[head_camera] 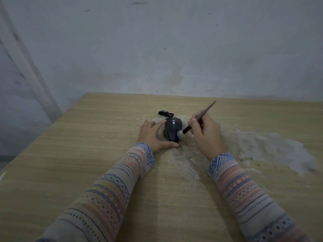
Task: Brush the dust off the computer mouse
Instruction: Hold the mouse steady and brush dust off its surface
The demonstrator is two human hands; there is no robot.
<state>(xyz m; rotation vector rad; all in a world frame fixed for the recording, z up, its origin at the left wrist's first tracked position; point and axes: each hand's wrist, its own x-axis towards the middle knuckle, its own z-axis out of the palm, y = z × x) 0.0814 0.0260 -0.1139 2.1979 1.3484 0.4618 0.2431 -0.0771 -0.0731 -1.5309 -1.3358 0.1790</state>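
Mouse (172, 131) between both hands.

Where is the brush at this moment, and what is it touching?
In the head view the brush is held in the right hand, right of centre on the table; its pale bristles touch the right side of the black mouse.

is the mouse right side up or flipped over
Right side up. The mouse shows its buttons and scroll wheel on top, while the left hand steadies it and the brush touches its right side.
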